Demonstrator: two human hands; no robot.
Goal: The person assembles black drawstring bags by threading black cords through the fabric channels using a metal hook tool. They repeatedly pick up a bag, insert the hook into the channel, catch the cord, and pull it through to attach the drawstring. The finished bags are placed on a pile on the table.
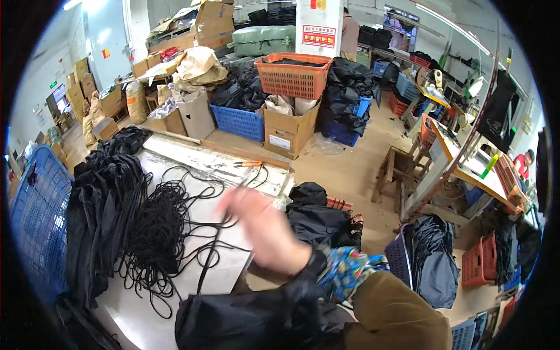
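My right hand point(265, 230) reaches over the pale worktable point(122, 303), blurred by motion. Its fingers look pinched on a black cord point(211, 251), which runs nearly straight down to a black fabric bag point(233, 324) at the lower edge. Left of the hand spreads a tangled heap of black cords point(157, 227), loose loops reaching toward the fingers. Beyond the heap lies a pile of long black fabric pieces point(102, 210). Orange-handled thread snips point(248, 164) rest at the table's far side. My left hand does not show.
A blue plastic basket point(41, 204) stands at the left edge. Black bags point(321, 221) are stacked just right of the table. A cardboard box point(289, 128) carries an orange basket point(291, 76) beyond it. A wooden stool point(396, 169) and a purple basket point(399, 256) stand to the right.
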